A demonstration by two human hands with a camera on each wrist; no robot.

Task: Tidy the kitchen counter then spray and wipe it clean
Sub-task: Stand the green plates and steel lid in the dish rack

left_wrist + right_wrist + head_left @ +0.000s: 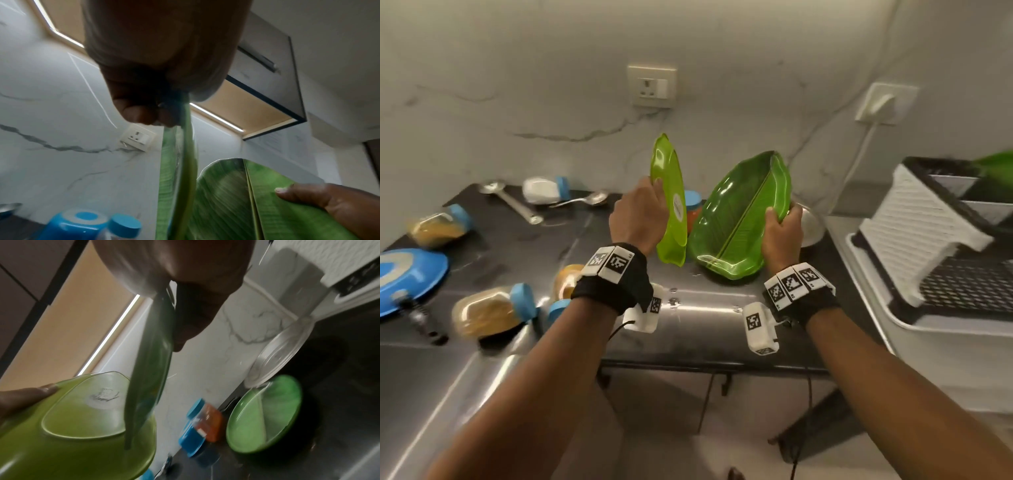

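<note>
A lime-green plate (671,202) with a white sticker stands beside a darker green plate (739,219) moulded with banana-leaf veins, above a black counter (524,240). At left lie blue-lidded jars (489,311) of yellow-brown contents (one at the far side white) and a blue lid (407,281). The wall (551,102) is grey-veined white marble; the rack (921,222) at right is white and black.

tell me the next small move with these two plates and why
Probably carry both right to the rack. The left hand holds the light plate on edge, the right hand the leaf plate, both lifted off the counter.
</note>
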